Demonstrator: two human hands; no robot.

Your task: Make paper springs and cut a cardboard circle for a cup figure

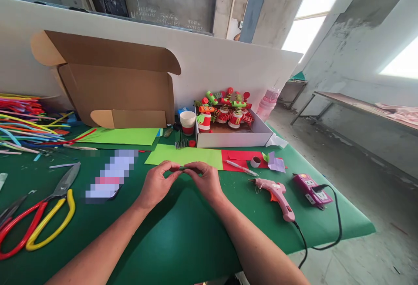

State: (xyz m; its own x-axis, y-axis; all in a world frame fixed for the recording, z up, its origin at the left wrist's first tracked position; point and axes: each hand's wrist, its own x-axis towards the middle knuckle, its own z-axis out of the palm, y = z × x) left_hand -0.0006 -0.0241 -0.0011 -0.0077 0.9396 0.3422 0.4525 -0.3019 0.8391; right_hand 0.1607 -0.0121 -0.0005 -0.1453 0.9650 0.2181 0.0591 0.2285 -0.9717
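Though small, one piece (182, 168), two hands (158, 185) (207, 182)

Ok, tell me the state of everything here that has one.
Left hand: pinching a small piece
Right hand: pinching it too
Scissors: blades look closed
Cardboard box: open
White tray: open, holding figures
Cups: stacked
Glue gun: lying on its side
Purple adapter: plug inserted
Pen: lying across red paper

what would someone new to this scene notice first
Probably the cluster of red, white and green figures in the open white box, toward the back of the green table. Next, the large red-and-yellow-handled scissors lying at the left. In the middle, the left hand and right hand meet around a small dark piece.
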